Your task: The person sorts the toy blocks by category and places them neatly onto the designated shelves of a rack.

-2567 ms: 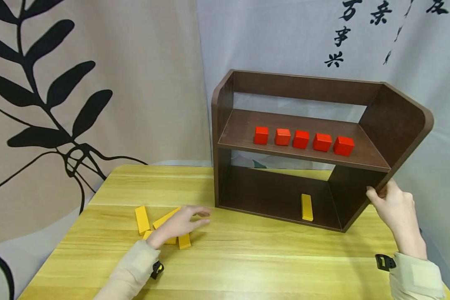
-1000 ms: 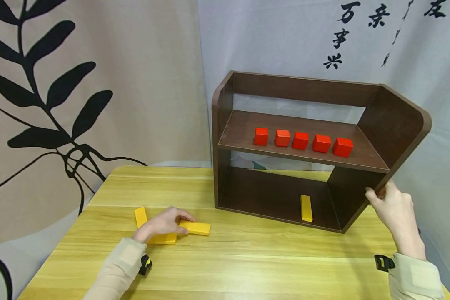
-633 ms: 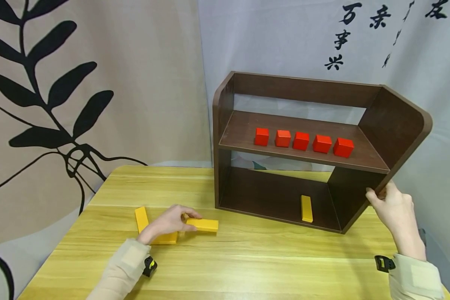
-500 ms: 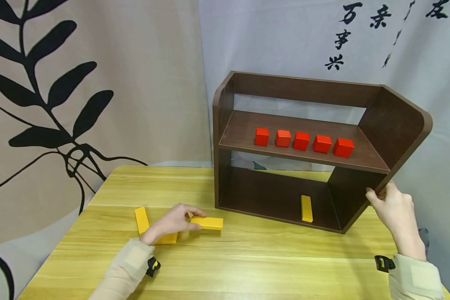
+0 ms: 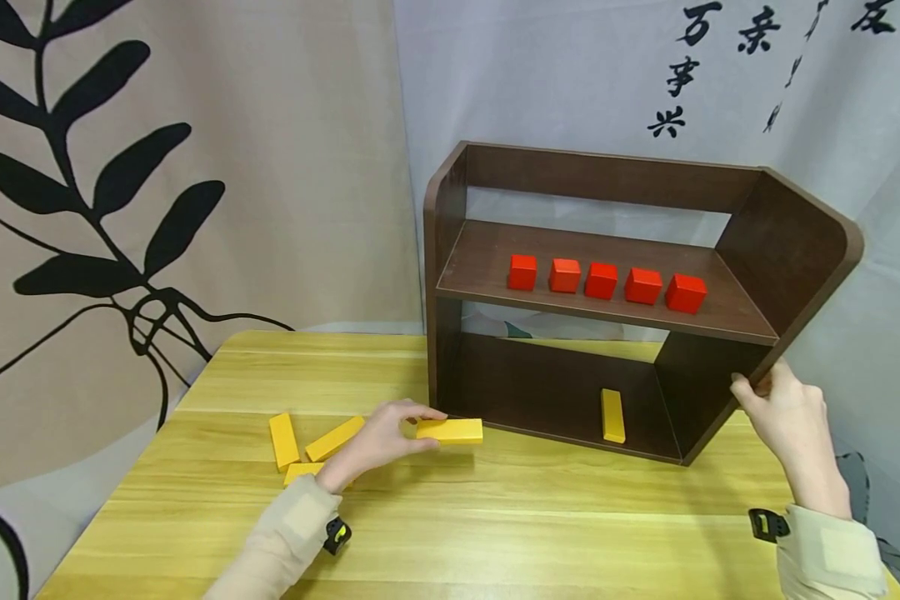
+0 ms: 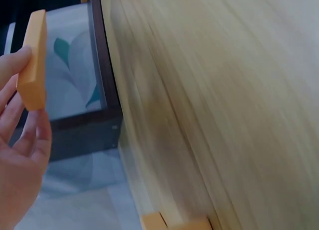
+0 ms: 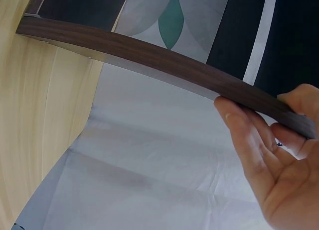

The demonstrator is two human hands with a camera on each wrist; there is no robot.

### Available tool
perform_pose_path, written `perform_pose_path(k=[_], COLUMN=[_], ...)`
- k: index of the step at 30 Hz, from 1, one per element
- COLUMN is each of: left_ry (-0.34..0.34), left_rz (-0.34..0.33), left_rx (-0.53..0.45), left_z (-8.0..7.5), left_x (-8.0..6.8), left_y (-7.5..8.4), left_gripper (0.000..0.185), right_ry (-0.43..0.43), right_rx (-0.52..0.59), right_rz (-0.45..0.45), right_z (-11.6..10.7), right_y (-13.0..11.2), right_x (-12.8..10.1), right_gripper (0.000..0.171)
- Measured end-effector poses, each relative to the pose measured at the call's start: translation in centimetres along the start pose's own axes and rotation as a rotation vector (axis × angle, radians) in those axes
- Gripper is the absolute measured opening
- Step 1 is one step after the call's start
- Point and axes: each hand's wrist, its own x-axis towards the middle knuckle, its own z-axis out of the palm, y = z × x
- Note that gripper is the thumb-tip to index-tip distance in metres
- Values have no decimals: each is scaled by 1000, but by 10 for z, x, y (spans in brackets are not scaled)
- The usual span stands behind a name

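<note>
My left hand (image 5: 378,440) pinches one end of a yellow rectangular block (image 5: 453,431) between thumb and fingers, just in front of the lower left edge of a dark brown two-tier shelf (image 5: 570,227). The left wrist view shows the same block (image 6: 35,65) raised in the fingers, overlapping the shelf. My right hand (image 5: 795,429) grips the front edge of the shelf's right side panel (image 7: 164,63), thumb on one face and fingers on the other. Another yellow block (image 5: 612,415) lies on the bottom board near the right. Several red cubes (image 5: 602,281) form a row on the upper tier.
Loose yellow blocks lie left of the shelf on the wooden table (image 5: 540,533): one upright-pointing block (image 5: 283,442), one slanted block (image 5: 335,438) and one block (image 5: 303,471) partly behind the left wrist. A patterned curtain (image 5: 307,167) hangs behind.
My left hand has picked a yellow block out of the pile and carried it right and slightly back, to the shelf's front edge. My right hand keeps its grip on the side panel.
</note>
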Motion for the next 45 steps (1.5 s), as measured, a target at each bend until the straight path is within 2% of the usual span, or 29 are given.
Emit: perform_pose_path(k=[3, 7, 11, 20, 29, 37, 45], left_ry=[45, 99, 123, 159, 241, 231, 167], left_rz=[25, 92, 149, 169, 241, 246, 224], left_rx=[18, 42, 32, -17, -24, -23, -19], left_z=[6, 16, 25, 41, 60, 76, 90], left_x=[6, 15, 24, 42, 59, 70, 82], left_y=[4, 8, 12, 29, 38, 43, 47], left_gripper=[35, 34, 33, 33, 33, 31, 31], right_ry=[5, 5, 8, 11, 11, -8, 16], right_rx=[1, 2, 3, 3, 4, 7, 14], right_rz=[-6, -7, -12, -6, -9, 10, -10], right_z=[0, 0, 0, 0, 0, 1, 0], right_y=[0, 0, 0, 1, 0, 1, 1], right_x=[0, 1, 1, 0, -2, -2, -1], right_gripper=[27, 27, 27, 28, 27, 28, 25])
